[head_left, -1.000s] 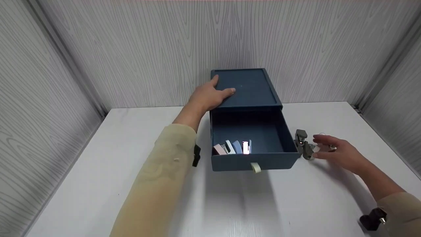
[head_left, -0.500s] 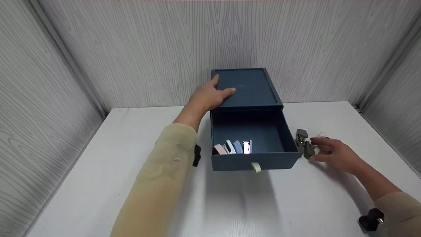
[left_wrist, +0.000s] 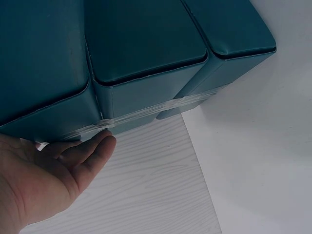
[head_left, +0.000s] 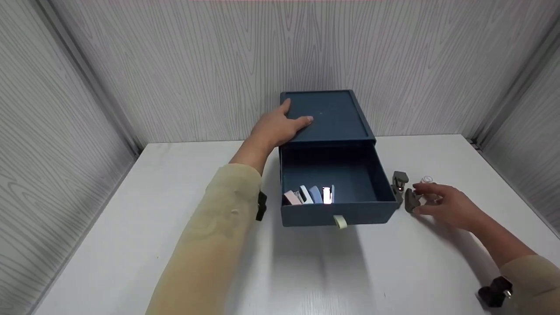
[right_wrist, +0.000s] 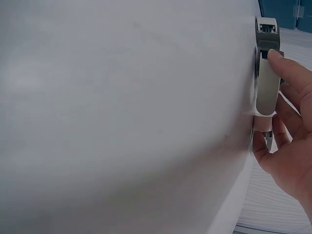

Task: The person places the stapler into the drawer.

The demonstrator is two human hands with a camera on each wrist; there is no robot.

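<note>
A white table (head_left: 393, 271) stood inside grey wood-grain walls (head_left: 175, 65). At its far middle sat a dark blue box (head_left: 330, 116) with its drawer (head_left: 337, 210) pulled out toward the person; several small staplers (head_left: 308, 195) stood along the drawer's front wall. The left hand (head_left: 278, 127) rested flat on the box's top left edge, fingers straight and relaxed. Just right of the drawer, on the table, the right hand (head_left: 446, 203) pinched a small grey stapler (head_left: 411, 201) between thumb and fingers (right_wrist: 287, 68). Another grey stapler (head_left: 399, 180) stood just behind it, and a small clear object (head_left: 427, 180) lay beside the hand.
</note>
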